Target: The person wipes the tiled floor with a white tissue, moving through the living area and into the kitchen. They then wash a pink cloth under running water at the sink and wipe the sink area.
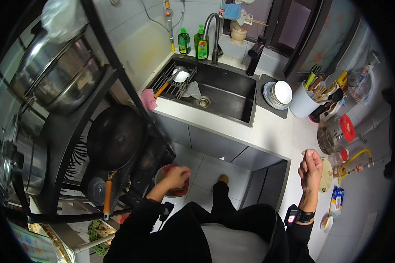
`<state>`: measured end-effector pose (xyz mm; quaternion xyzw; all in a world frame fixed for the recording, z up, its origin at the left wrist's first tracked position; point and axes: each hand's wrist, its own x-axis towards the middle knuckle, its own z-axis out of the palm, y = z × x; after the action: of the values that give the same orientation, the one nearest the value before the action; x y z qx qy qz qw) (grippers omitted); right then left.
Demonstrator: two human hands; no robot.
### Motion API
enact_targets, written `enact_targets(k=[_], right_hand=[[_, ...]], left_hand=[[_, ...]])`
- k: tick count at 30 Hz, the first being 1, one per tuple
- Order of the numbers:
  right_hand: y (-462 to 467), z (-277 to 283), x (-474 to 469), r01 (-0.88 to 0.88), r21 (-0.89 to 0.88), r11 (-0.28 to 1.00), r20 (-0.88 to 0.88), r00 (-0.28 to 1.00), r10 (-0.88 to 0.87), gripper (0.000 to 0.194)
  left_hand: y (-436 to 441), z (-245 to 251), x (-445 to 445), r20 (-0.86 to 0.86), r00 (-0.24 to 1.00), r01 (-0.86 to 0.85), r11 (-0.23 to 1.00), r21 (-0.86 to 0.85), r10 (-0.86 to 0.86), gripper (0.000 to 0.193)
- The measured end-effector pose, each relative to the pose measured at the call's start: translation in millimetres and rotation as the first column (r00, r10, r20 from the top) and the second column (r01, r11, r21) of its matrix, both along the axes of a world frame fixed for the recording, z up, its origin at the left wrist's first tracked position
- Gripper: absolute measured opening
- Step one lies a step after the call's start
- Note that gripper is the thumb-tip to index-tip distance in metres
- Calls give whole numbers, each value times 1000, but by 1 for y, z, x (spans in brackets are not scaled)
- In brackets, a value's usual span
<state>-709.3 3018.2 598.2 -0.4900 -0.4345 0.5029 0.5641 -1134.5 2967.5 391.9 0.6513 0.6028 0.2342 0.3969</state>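
Observation:
My left hand (177, 177) hangs above a round bin (158, 177) with a red liner, beside the black rack; its fingers are curled and I see nothing in them. My right hand (311, 164), loosely curled and apparently holding nothing, is over the white counter (266, 133) near a pale round mat (326, 174). Ahead is a dark sink (228, 88) with a drying rack (164, 80) at its left, holding a white bowl (181, 76) and an orange-handled utensil (162, 90). Stacked bowls (280, 93) stand on a grey mat (284, 113) right of the sink.
A metal shelf rack (102, 36) at left bears a steel pot (59, 72) and a wok (115, 136), whose wooden handle (108, 197) sticks out. At right stand a utensil holder (303, 103) and a red-lidded jar (332, 138). Green soap bottles (201, 47) stand behind the sink.

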Motion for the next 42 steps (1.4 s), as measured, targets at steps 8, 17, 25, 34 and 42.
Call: enact_targets(k=[8,17,25,34,42], right_hand=[[156,2,-17,-322,-97,942,-419,871,255,18],[272,16,-66,-491,-94,866,-371,825,427,17],[377,-13,-168,-652,-315,690,-215,757,617,22],[538,-206,-322,-687,-588,427,447,164,879,37],[534,-354,-397,-582,-723,372,654,-405,638,44]], left_hand=[[164,-3,-45,103,870,-493,844,210,482,23],[273,34,-93,-361,647,-619,739,266,672,41],[354,11,-117,-541,467,-695,668,265,700,49],[386,-27,-137,-654,459,-628,741,240,601,56],[386,-34,-152,-626,447,-608,730,312,640,44]])
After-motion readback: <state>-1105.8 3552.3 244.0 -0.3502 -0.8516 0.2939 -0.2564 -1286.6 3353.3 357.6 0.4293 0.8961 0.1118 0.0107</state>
